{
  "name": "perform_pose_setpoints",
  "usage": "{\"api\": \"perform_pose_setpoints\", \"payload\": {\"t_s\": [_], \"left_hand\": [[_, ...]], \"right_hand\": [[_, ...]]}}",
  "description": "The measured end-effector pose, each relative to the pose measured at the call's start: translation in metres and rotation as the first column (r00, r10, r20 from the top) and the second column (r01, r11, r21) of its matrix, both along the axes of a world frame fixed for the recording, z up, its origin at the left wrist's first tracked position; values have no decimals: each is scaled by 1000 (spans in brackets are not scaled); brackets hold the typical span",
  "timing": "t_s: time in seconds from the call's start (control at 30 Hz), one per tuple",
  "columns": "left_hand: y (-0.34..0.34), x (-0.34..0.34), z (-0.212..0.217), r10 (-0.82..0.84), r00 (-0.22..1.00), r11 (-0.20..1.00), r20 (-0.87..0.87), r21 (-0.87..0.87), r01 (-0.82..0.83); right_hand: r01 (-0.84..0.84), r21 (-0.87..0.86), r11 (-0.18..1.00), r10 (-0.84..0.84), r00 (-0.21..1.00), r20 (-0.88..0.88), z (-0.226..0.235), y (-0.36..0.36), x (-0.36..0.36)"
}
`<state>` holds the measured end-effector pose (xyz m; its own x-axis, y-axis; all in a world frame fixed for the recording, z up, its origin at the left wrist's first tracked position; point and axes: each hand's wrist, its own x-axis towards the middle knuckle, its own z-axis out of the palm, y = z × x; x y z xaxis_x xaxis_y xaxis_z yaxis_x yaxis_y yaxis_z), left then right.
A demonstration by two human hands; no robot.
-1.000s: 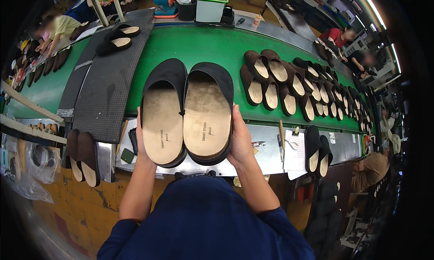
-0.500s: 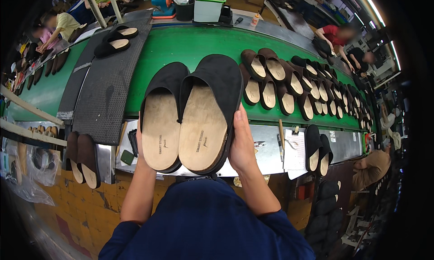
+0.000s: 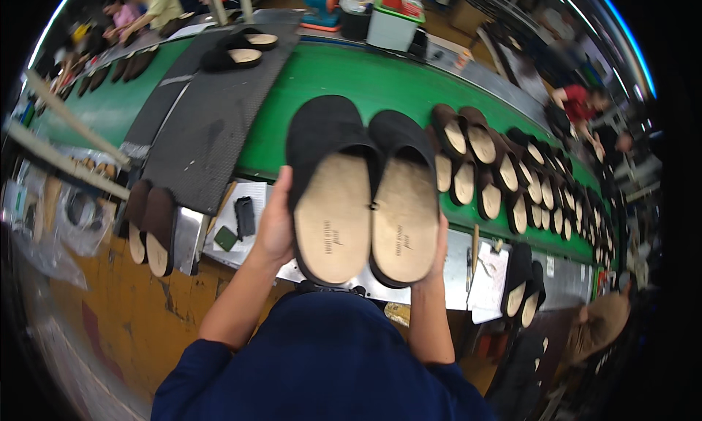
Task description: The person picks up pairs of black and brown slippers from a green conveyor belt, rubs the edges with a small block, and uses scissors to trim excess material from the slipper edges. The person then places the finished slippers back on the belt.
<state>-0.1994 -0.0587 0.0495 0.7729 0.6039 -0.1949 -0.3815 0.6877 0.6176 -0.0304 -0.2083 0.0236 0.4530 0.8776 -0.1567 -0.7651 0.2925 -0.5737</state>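
Between my two hands is a pair of black closed-toe clogs with tan footbeds, held up side by side with toes pointing away. My left hand (image 3: 275, 220) grips the outer side of the left clog (image 3: 333, 216), its thumb along the edge. On the far side my right hand (image 3: 439, 253) presses on the outer edge of the right clog (image 3: 404, 216); most of its fingers are hidden behind the shoe. A small dark tie seems to join the clogs where their inner edges meet.
Rows of brown and black clogs (image 3: 526, 179) stand on the green conveyor belt (image 3: 322, 73) to the right. At left, a grey textured mat (image 3: 208, 121) bears another black pair (image 3: 232, 58). A clipboard with paper (image 3: 488, 282) lies at the near right. Co-workers sit beyond.
The clogs have turned between my hands, so the left one now looks larger and nearer. My view has tilted and shifted, moving the bench to the right in the picture.
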Motion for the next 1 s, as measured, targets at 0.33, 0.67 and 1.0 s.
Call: {"api": "perform_pose_setpoints", "payload": {"t_s": [0.33, 0.67, 1.0], "left_hand": [[-5, 7, 11, 72, 996, 991, 58, 112, -78], [6, -10, -57, -62, 922, 995, 382, -44, 85], [1, -17, -106, -1, 981, 1000, 194, 9, -1]], "right_hand": [[45, 146, 988, -42, 999, -25, -7, -7, 3], [29, 140, 990, -18, 996, -82, -49, -13, 2], [195, -334, 922, 149, 619, 771, -32, -11, -12]]}}
